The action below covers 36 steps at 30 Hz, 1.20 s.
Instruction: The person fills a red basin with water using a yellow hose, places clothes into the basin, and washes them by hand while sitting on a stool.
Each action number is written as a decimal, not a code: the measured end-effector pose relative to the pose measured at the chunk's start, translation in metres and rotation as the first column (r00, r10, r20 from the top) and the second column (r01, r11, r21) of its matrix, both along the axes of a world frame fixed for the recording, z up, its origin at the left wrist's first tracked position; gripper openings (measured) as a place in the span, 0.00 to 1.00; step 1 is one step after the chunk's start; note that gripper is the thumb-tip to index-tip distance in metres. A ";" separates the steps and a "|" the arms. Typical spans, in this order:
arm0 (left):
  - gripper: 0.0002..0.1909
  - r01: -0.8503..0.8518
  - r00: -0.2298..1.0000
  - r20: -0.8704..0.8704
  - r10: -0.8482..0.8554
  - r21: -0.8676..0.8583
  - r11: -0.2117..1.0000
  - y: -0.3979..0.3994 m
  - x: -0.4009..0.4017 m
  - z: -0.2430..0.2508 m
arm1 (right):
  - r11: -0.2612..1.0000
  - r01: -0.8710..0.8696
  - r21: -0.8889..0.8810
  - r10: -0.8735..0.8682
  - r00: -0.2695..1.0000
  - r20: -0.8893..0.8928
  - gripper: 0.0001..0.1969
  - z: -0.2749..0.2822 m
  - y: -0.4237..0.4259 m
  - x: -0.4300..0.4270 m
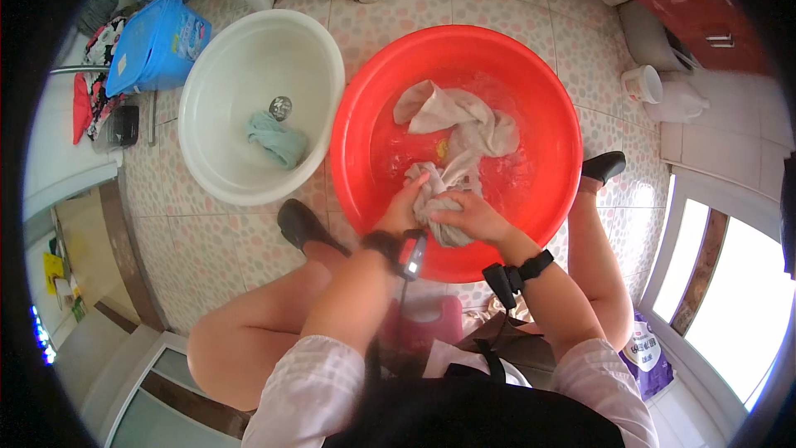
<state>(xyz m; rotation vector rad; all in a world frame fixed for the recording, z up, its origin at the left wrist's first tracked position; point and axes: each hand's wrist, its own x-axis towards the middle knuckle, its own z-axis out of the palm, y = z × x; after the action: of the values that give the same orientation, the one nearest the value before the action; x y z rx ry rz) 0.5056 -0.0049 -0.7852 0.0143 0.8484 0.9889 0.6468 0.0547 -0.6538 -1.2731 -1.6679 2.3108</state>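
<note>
In front of me stands a round red plastic basin (541, 199) with some water in its bottom. A wet, pale beige cloth (457, 113) lies twisted across it, its near end bunched up over the basin's near side. My left hand (405, 204) grips that bunched end from the left, thumb up. From the right, my right hand (471, 216) has its fingers curled around the same bunch. Both hands are close together, and the cloth partly hides their fingers. Each wrist wears a black strap with a small device.
A white basin (230, 74) holding a light green cloth (278, 139) stands left of the red one. Beyond it is a blue lidded plastic box (158, 43). A white tub (642, 84) sits at right, and a purple bag (647, 354) near the window. A pink stool (429, 320) is below me.
</note>
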 end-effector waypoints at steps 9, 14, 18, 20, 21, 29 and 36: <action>0.15 -0.132 0.965 0.163 0.205 -0.374 0.918 0.031 0.032 0.041 | 0.820 -0.130 0.557 -0.251 0.793 0.555 0.19 -0.025 0.004 0.010; 0.18 -0.347 0.888 -0.379 0.262 -0.178 0.921 0.039 0.017 0.037 | 0.771 -0.430 0.471 0.002 0.740 0.673 0.26 -0.002 0.010 0.026; 0.20 -0.240 0.845 -0.527 0.094 -0.217 0.946 0.045 0.006 0.027 | 0.651 -0.465 0.600 -0.066 0.753 0.655 0.33 -0.012 0.010 0.046; 0.19 -0.166 0.844 -0.536 -0.003 -0.267 0.949 0.045 0.000 0.022 | 0.481 -0.414 0.773 -0.169 0.821 0.545 0.34 -0.021 0.011 0.053; 0.19 -0.106 0.871 -0.484 -0.087 -0.357 0.928 0.044 -0.005 0.020 | 0.488 -0.412 0.770 -0.167 0.822 0.545 0.34 -0.026 0.010 0.051; 0.20 -0.072 0.870 -0.441 -0.222 -0.559 0.826 0.033 -0.011 0.013 | 0.740 -0.611 0.280 0.122 0.532 0.838 0.25 -0.072 0.021 0.038; 0.21 -0.109 0.821 -0.564 -0.086 -0.303 0.947 0.030 -0.007 0.037 | 0.799 -0.497 0.337 0.155 0.713 0.684 0.31 -0.059 0.024 0.051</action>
<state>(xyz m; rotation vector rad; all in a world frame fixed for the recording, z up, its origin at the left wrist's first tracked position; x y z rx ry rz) 0.4987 0.0252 -0.7483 0.0267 1.5676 0.8511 0.6977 0.0789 -0.7128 -1.8334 -2.6891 1.3965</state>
